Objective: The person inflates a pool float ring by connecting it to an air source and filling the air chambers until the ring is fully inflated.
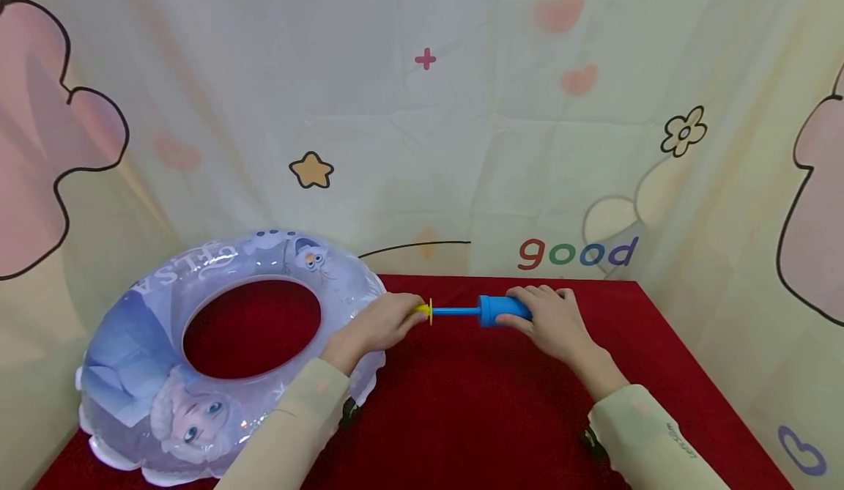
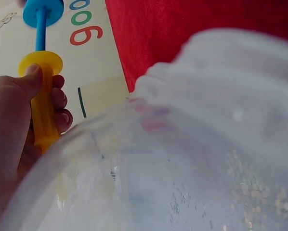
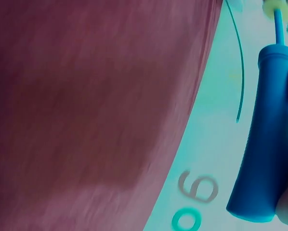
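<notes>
A hand pump (image 1: 489, 310) with a blue barrel, blue rod and yellow handle is held level above the red table. My left hand (image 1: 390, 320) grips the yellow handle (image 2: 45, 103), thumb against its round flange. Around the blue barrel (image 3: 267, 134) my right hand (image 1: 549, 321) is wrapped. Between flange and barrel a stretch of the rod (image 1: 455, 312) shows. An inflated swim ring (image 1: 349, 285) printed with cartoon figures lies on the left, behind and beneath my left forearm. In the left wrist view its clear wall (image 2: 182, 159) fills the lower right.
The red cloth-covered table (image 1: 488, 417) spreads under both hands. A printed curtain (image 1: 409, 168) with a star, hearts and the word "good" hangs behind it and along both sides.
</notes>
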The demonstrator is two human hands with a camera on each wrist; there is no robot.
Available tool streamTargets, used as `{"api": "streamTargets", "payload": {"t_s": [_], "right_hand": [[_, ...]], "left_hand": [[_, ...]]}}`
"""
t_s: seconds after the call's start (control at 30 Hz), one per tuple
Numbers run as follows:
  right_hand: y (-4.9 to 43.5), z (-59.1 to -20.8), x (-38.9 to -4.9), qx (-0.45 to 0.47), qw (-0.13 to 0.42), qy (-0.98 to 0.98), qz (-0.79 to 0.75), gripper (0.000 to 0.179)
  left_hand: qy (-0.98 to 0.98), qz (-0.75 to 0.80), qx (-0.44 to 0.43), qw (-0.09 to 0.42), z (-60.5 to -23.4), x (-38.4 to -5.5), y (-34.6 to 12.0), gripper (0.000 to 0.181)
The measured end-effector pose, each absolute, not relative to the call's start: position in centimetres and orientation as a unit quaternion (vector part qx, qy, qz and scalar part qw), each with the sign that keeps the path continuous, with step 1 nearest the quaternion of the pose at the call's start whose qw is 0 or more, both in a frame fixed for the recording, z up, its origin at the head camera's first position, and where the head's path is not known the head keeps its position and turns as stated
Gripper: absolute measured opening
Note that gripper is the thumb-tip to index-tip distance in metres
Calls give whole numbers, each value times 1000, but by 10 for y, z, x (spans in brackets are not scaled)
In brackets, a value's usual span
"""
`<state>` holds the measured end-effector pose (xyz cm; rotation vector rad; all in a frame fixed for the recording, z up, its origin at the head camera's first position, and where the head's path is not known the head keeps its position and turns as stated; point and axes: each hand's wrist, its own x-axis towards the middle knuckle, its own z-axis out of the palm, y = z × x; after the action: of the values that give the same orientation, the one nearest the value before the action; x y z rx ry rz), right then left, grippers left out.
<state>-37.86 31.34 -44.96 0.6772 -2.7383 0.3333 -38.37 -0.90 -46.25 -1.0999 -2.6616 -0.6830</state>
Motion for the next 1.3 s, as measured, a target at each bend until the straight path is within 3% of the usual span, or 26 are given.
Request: {"api": "streamTargets", "payload": {"t_s": [0.27, 0.43, 1.03, 1.3], "right_hand": [[253, -451, -378, 251, 168, -949, 85, 56], [242, -449, -377, 249, 155, -952, 89, 56], [358, -444, -376, 221, 140, -954, 147, 51], [369, -445, -375, 227, 148, -951, 151, 52]], "left_hand": [[-904, -238, -347, 72, -461, -383, -8, 11], [-911, -236, -332, 66, -462, -384, -8, 15], [-907, -243, -339, 64, -457, -385, -12, 11], [-902, -244, -349, 68, -455, -383, -12, 10]]}}
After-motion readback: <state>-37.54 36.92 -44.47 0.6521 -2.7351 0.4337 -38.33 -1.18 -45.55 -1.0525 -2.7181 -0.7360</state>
